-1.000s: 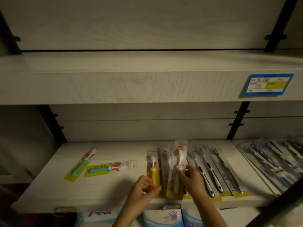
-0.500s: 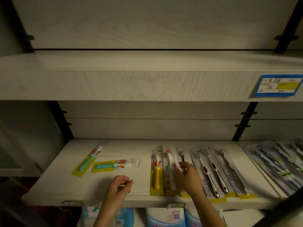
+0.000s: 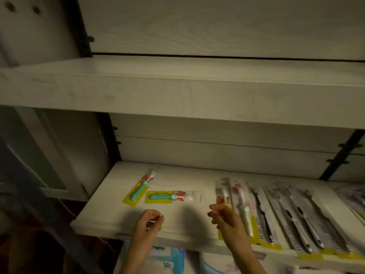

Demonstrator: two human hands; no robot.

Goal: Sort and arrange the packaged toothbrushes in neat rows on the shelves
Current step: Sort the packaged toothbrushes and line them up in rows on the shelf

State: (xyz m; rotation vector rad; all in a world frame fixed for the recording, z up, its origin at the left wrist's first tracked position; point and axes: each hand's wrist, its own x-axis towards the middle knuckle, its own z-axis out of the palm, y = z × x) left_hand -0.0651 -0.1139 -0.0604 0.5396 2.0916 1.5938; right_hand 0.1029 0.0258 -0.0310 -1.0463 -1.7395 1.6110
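Sideways teal toothbrush pack [image 3: 174, 196] just beyond left hand [image 3: 148, 224], long axis crosswise to the tidy row [image 3: 276, 214]. Nearer than right hand [image 3: 227, 219]. Both loosely curled, holding nothing.

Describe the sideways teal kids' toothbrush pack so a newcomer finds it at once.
Start at the lower shelf, left of the tidy row of packs. Two loose packs with teal brushes lie there, just beyond the left hand. The target pack lies sideways along the shelf; its neighbour is angled toward the back.
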